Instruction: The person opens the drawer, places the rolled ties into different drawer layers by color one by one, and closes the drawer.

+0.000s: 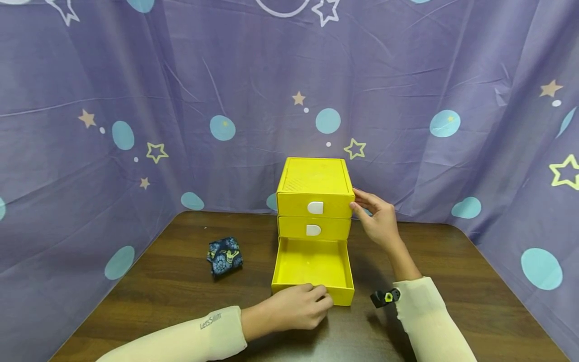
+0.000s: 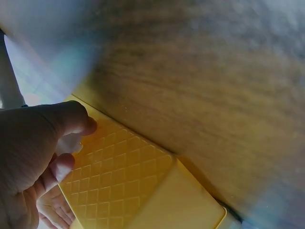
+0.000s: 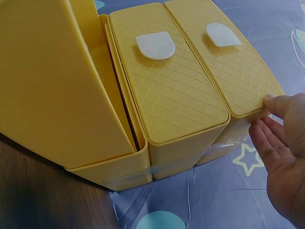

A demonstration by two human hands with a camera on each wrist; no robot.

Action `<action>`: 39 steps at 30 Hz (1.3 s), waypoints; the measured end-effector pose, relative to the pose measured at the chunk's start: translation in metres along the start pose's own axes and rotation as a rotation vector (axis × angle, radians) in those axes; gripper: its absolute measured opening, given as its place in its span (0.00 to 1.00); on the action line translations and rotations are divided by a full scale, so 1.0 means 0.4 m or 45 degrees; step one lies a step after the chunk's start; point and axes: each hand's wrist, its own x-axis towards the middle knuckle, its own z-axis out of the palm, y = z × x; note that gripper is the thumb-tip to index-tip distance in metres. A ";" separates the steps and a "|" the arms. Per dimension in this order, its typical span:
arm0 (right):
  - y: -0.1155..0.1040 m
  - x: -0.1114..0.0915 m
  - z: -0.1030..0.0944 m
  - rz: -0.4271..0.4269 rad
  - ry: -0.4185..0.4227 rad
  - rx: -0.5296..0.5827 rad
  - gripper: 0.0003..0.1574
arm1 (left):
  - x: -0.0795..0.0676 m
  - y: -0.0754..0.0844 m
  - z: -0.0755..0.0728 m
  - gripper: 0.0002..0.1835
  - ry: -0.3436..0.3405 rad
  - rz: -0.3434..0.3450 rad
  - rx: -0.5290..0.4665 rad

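A yellow three-drawer cabinet [image 1: 316,176] stands on the table; white tabs mark its top two drawers. Its bottom drawer [image 1: 312,261] is pulled out, and the inside that shows is bare. My left hand [image 1: 298,305] is at that drawer's front; in the left wrist view its thumb and fingers pinch the drawer's white tab [image 2: 70,143], partly hidden by them. My right hand [image 1: 377,218] holds the cabinet's upper right edge. In the right wrist view its thumb [image 3: 274,102] lies on the top drawer's front, with the fingers along the side.
A folded dark blue patterned cloth [image 1: 224,256] lies on the brown wooden table [image 1: 181,296], left of the cabinet. Behind and at both sides hangs a purple curtain [image 1: 262,65] with stars and blue dots. A small black device [image 1: 384,298] is at the right wrist.
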 end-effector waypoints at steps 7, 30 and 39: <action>0.001 -0.001 0.001 -0.005 0.003 -0.004 0.24 | 0.001 0.004 -0.008 0.19 0.002 0.011 0.016; 0.000 0.000 0.000 -0.009 0.005 -0.001 0.23 | -0.013 -0.020 -0.050 0.20 -0.029 -0.027 -0.090; 0.000 0.000 0.002 -0.009 0.016 -0.010 0.23 | -0.053 -0.075 -0.055 0.12 0.059 -0.148 -0.206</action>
